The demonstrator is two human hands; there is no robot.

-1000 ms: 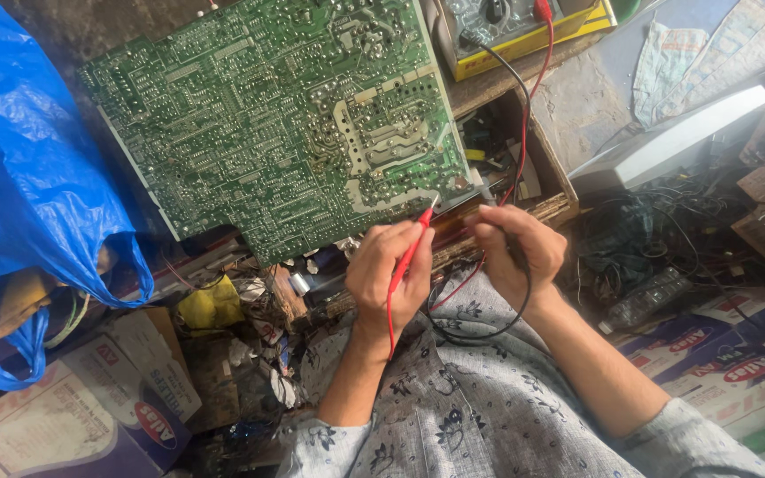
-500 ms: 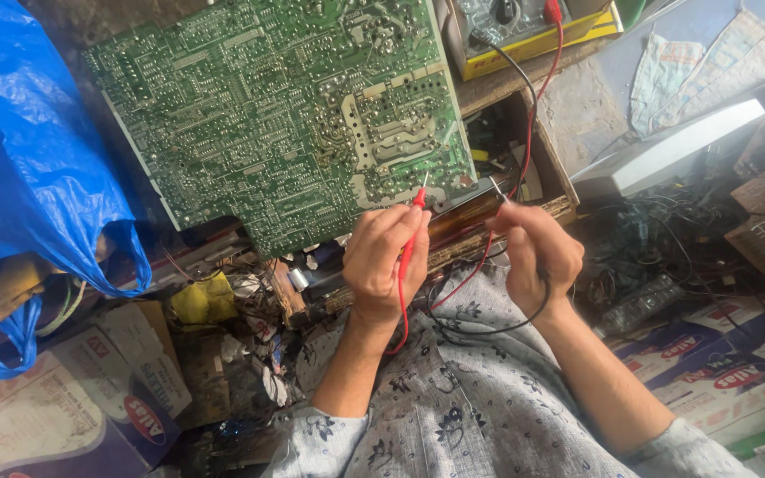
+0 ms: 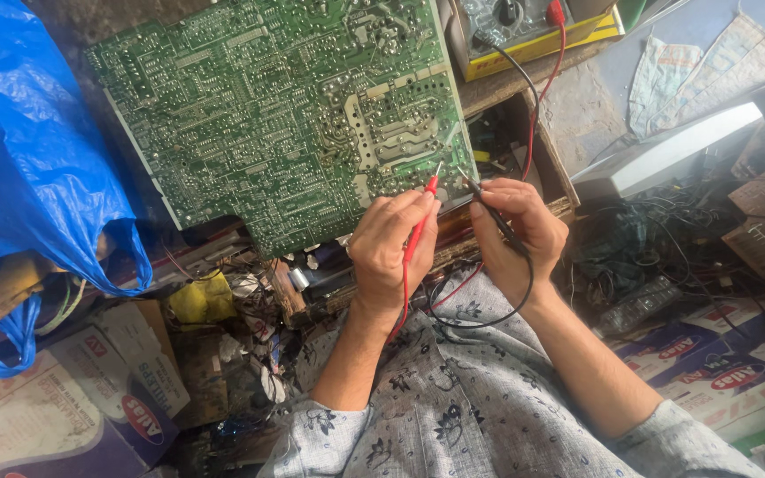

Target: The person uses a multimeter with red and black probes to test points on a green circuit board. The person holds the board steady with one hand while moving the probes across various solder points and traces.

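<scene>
Right now the left hand [image 3: 391,252] has its grip closed around the red probe [image 3: 420,228], pinched pen-style, with the metal tip up at the lower right edge of the green circuit board [image 3: 285,115]. Just beside it, at three o'clock, the right hand [image 3: 515,235] grips the black probe [image 3: 487,208] the same way, tip angled toward the same edge, close to the red one. That board leans tilted, solder side showing, filling the view from ten to twelve o'clock. Red and black leads [image 3: 537,97] run up to the yellow-cased meter [image 3: 524,31] at one o'clock. Over at nine o'clock hangs a blue plastic bag [image 3: 33,168]; down at seven sits a cardboard box [image 3: 64,407]. Tangled wires [image 3: 657,239] crowd the bench at three o'clock.
</scene>
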